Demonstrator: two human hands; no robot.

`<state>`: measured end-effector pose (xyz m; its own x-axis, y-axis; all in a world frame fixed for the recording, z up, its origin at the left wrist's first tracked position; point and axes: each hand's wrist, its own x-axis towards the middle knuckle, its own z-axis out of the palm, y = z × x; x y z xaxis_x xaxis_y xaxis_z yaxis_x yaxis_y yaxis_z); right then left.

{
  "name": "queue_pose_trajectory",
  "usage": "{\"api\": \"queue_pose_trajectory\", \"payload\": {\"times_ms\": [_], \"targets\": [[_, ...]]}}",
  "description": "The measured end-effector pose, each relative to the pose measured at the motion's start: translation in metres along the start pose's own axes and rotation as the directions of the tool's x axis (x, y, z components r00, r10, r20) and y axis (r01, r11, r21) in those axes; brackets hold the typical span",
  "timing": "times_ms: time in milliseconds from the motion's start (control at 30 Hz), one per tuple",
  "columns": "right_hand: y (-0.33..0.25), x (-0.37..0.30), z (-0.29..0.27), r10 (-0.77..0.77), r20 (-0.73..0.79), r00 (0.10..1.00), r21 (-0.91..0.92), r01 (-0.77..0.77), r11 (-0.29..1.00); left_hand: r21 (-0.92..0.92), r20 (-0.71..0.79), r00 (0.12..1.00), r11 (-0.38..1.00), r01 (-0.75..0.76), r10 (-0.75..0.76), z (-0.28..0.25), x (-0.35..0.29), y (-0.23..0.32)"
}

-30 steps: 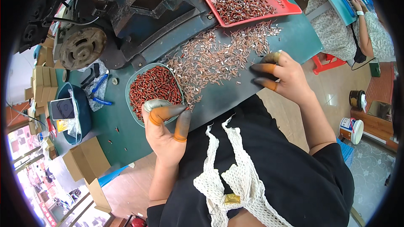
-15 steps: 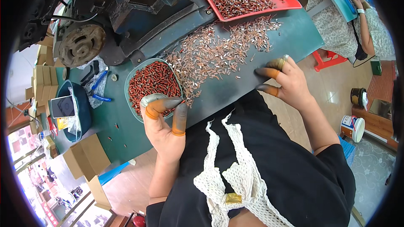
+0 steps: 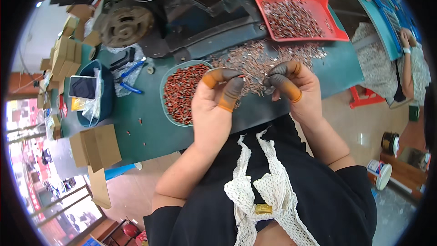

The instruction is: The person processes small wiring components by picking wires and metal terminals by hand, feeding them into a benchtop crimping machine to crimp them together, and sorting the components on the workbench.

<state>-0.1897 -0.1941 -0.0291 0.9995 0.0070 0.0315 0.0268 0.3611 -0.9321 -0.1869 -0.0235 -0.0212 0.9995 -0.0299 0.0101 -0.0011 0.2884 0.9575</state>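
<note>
My left hand [image 3: 211, 109], with orange-and-dark finger cots on its fingers, pinches a small red piece whose tip shows at the fingertips. It is held up over the table beside the green tub [image 3: 163, 98], which is full of red-and-dark small parts [image 3: 184, 93]. Close by on the right, my right hand [image 3: 306, 93] wears similar cots, thumb and forefinger pressed together. What lies in that pinch is too small to make out. The fingertips of both hands face each other with a gap. Beyond them, loose copper-coloured metal pieces [image 3: 248, 59] are spread on the green table [image 3: 152, 130].
A red tray [image 3: 337, 32] of similar parts stands at the back right. Dark machinery [image 3: 207, 34] fills the back. Blue-handled pliers [image 3: 132, 89], a dark bin [image 3: 105, 95] and an open carton [image 3: 102, 148] sit left. Another person's hand [image 3: 406, 38] is at the far right.
My left hand has moved away from above the tub, toward the right. My right hand has come in to face it, and its spread fingers have closed. The whole view has shifted.
</note>
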Motion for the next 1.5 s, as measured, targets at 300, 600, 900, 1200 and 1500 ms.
{"api": "queue_pose_trajectory", "payload": {"times_ms": [300, 600, 900, 1200, 1500], "targets": [[0.019, 0.019, 0.019, 0.115, -0.005, 0.993, 0.086, -0.114, 0.990, -0.012, 0.094, 0.950, 0.954, -0.299, 0.299, 0.003, 0.016, -0.015], [0.011, 0.035, 0.034, -0.033, 0.066, 0.997, -0.077, 0.038, 0.996, 0.619, 0.125, 0.834, 0.614, -0.489, 0.538, -0.002, 0.047, -0.003], [-0.024, 0.133, 0.048, -0.122, -0.037, 0.992, -0.302, 0.105, 0.947, 0.802, 0.283, 0.400, 0.014, -0.598, 0.872, -0.025, 0.127, 0.039], [-0.015, 0.179, 0.065, -0.232, -0.050, 0.972, -0.266, 0.211, 0.941, 0.778, 0.461, 0.196, -0.288, -0.558, 0.866, -0.027, 0.176, 0.028], [-0.017, 0.181, 0.065, -0.212, -0.071, 0.975, -0.293, 0.182, 0.938, 0.775, 0.494, 0.165, -0.346, -0.529, 0.854, -0.024, 0.187, 0.027]]}}
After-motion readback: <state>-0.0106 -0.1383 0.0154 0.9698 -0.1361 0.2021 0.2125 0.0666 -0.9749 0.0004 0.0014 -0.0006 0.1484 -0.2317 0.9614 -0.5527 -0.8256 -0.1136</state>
